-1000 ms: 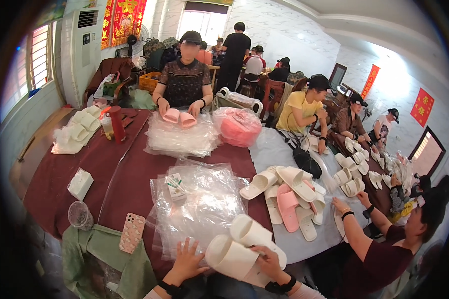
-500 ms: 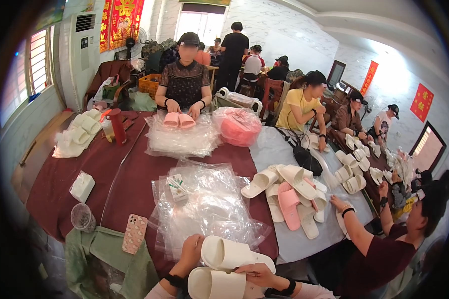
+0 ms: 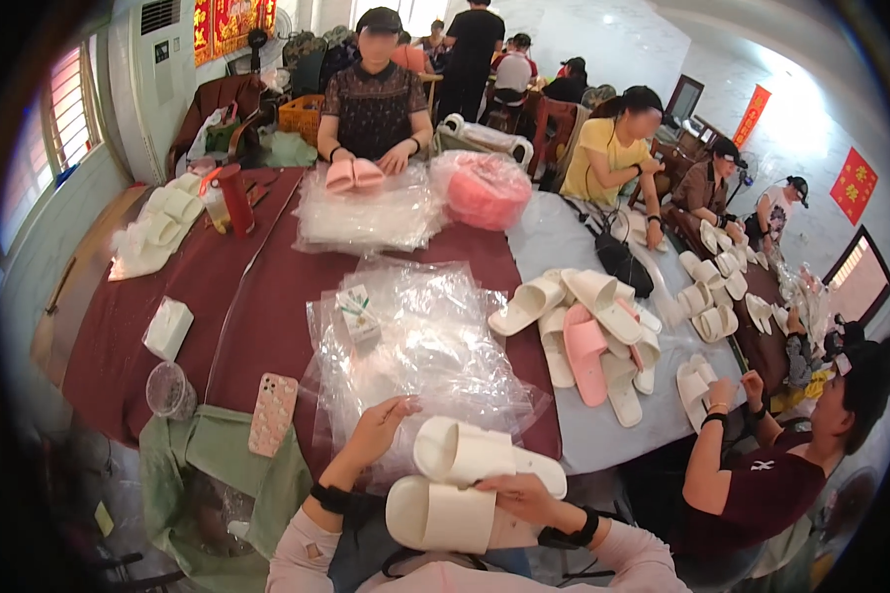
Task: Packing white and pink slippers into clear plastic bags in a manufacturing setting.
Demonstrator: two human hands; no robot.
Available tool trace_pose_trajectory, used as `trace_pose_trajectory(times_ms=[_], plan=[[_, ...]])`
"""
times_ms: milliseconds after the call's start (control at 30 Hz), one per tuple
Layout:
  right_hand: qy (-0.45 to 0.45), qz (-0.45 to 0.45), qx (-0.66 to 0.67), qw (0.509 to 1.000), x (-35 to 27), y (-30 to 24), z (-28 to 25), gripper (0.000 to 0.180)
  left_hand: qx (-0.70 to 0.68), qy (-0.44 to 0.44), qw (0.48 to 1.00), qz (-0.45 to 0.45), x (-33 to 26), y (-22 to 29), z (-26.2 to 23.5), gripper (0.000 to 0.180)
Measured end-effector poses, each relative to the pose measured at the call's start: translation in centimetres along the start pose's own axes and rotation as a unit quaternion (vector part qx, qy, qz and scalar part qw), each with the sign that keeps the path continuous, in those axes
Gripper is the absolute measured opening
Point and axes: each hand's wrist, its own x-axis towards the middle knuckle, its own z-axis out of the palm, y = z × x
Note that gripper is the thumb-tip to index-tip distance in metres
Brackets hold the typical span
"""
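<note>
My right hand (image 3: 522, 497) grips a pair of white slide slippers, its fingers at the seam between the upper slipper (image 3: 455, 450) and the lower slipper (image 3: 440, 516). Both are held over my lap by the table's near edge, toes pointing left. My left hand (image 3: 381, 428) is raised to the left of the upper slipper, apart from it, with fingers stretched out and nothing visible in them. Under and beyond it lies a spread stack of clear plastic bags (image 3: 415, 336), with a small white and green box (image 3: 357, 314) on top.
White and pink slippers (image 3: 585, 352) are heaped right of the bags. A phone (image 3: 273, 413), a plastic cup (image 3: 170, 391) and a tissue pack (image 3: 168, 328) lie left. Across the table a person handles pink slippers (image 3: 354, 175); another person (image 3: 771, 445) sits close on my right.
My left hand has let go of the upper slipper and moved up over the bags. My right hand keeps hold of the pair. The view has tipped downward.
</note>
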Motion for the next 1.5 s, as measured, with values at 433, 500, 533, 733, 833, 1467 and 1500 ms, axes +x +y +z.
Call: trace_pose_trajectory(times_ms=[433, 500, 533, 733, 833, 1467, 1500], plan=[[0.216, 0.129, -0.020, 0.968, 0.5, -0.1, 0.0, 0.028, 0.179, -0.073, 0.975, 0.108, -1.5, -0.4, 1.0, 0.032], [0.232, 0.141, -0.034, 0.962, 0.2, 0.9, 0.4, 0.031, 0.193, -0.077, 0.968, 0.140, -1.5, -0.7, 1.5, 0.032], [0.251, 0.120, -0.045, 0.959, 0.3, 1.0, 0.6, 0.033, 0.227, -0.069, 0.957, 0.167, -1.6, -0.7, 1.9, 0.031], [0.273, 0.028, -0.153, 0.949, 0.9, 2.6, 2.3, 0.036, 0.290, -0.054, 0.936, 0.191, -1.7, 0.0, 3.2, 0.031], [0.308, 0.002, -0.133, 0.942, 1.8, 2.9, 2.9, 0.036, 0.334, -0.051, 0.921, 0.196, -2.0, 0.6, 3.4, 0.032], [0.339, 0.003, -0.195, 0.920, 4.2, 3.2, 5.1, 0.036, 0.324, -0.040, 0.919, 0.220, -2.8, -0.8, 2.8, 0.033], [0.335, -0.009, -0.181, 0.925, 4.4, 3.2, 5.2, 0.037, 0.324, -0.040, 0.919, 0.221, -2.8, -0.7, 2.9, 0.033]])
